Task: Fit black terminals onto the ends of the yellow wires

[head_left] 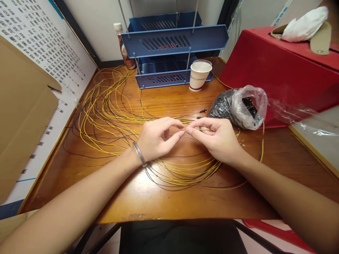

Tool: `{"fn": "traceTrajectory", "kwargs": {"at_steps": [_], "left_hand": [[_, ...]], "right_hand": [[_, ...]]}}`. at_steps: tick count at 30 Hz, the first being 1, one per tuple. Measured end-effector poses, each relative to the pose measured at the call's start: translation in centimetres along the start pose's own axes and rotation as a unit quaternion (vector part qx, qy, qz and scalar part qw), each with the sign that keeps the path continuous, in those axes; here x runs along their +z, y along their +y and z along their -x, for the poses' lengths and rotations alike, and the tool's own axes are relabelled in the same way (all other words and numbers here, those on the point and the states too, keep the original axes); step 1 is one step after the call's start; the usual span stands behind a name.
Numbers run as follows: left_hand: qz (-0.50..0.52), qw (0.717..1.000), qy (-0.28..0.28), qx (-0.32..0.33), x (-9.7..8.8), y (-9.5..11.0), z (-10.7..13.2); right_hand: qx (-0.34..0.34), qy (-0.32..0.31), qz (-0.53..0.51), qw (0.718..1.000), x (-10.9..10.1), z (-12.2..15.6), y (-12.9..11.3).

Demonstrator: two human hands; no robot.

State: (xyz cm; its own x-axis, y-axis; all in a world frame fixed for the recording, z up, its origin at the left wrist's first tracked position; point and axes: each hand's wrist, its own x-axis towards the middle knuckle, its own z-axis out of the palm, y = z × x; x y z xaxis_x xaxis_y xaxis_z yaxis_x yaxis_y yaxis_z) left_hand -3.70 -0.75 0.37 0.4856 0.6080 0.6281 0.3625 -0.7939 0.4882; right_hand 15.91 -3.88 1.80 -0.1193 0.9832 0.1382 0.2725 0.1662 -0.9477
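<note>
Loops of thin yellow wire (106,116) and a few black ones lie spread over the wooden table (159,201). My left hand (155,139), with a metal bracelet on its wrist, pinches a yellow wire between thumb and forefinger. My right hand (215,137) pinches the same wire from the other side. The fingertips of both hands nearly meet above the middle of the table. A small black connector (202,111) lies on a wire end just beyond my hands.
A clear plastic bag of small black parts (238,104) lies right of my hands. Behind it stands a red box (278,67). A blue paper tray rack (169,53), a paper cup (200,74) and a bottle (124,46) stand at the back. Cardboard (21,113) leans at the left.
</note>
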Motion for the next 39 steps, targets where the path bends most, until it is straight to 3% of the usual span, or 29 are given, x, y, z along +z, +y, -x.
{"fn": "traceTrajectory", "kwargs": {"at_steps": [12,17,26,39], "left_hand": [[0.028,0.999,-0.021,-0.022,0.1,0.3,-0.1],[0.08,0.992,-0.01,-0.097,0.2,0.7,-0.2],[0.211,0.953,-0.011,-0.216,0.1,1.3,-0.3],[0.205,0.951,-0.04,-0.227,0.1,1.0,-0.4]], "right_hand": [[-0.015,-0.006,0.024,1.0,0.2,0.1,0.1],[-0.023,0.007,0.039,0.999,0.3,0.2,0.1],[-0.004,0.01,0.038,0.999,0.2,0.3,-0.1],[-0.004,0.005,0.016,1.0,0.2,0.3,-0.4]]}}
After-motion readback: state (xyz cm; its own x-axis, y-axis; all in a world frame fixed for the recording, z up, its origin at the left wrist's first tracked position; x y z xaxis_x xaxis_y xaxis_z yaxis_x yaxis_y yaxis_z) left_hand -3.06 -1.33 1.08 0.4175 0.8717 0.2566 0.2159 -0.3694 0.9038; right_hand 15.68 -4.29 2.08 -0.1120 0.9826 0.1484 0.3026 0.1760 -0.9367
